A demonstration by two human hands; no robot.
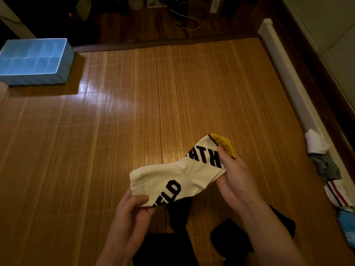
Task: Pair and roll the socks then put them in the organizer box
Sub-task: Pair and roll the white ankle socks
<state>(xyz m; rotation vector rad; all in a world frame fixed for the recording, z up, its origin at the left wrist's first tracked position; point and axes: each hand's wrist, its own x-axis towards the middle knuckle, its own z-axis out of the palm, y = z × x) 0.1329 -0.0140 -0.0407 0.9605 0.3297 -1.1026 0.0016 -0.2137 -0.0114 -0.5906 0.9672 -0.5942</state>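
White sock (172, 175), yellow toe: soft, light, limp. Left hand (132, 210) pinches the cuff; right hand (233, 175) pinches the toe end. Best gripped at the ends.

A dim, warmly lit room where a glossy bamboo mat (172, 89) covers a dark wooden floor (134, 25), with a white cable (194, 23) beyond and a pale wall (326, 25) at right.

sock: white sock (178, 175) with black letters and a yellow toe, held up lower centre
hands: left hand (132, 210) pinches the cuff end; right hand (233, 173) grips the toe end
box: blue organizer box (34, 61) upper left, on the bamboo mat (153, 104)
pile: more socks (326, 169) along the right edge
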